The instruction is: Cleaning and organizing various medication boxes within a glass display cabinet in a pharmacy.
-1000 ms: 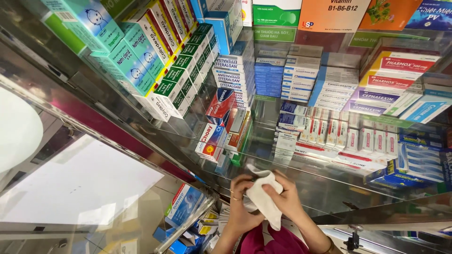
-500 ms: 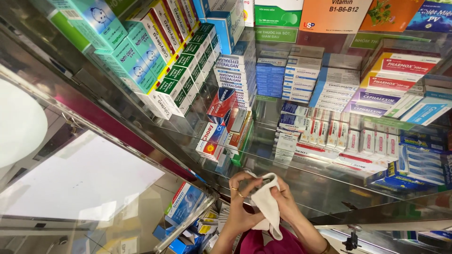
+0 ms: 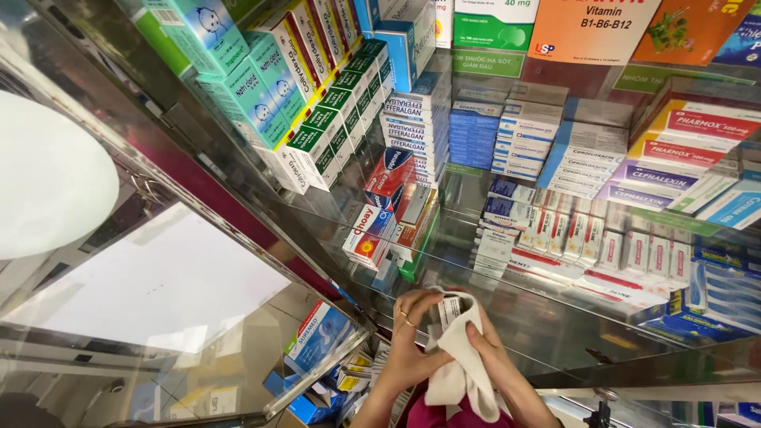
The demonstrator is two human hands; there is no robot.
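Low in the view, both my hands meet in front of a glass shelf. My left hand, with rings on the fingers, grips a small white box from the left. My right hand presses a white cloth against that box; the cloth drapes down over it and hides most of it. The nearest stock is a stack of red and white boxes just above my left hand.
Glass shelves hold rows of medicine boxes: green and white ones upper left, blue stacks in the middle, white and red ones to the right. A metal cabinet frame runs diagonally at left. More boxes lie on a lower shelf.
My hands have turned the box and shifted the cloth over it; the cloth now hangs lower. The view has moved slightly, hands staying at the same shelf.
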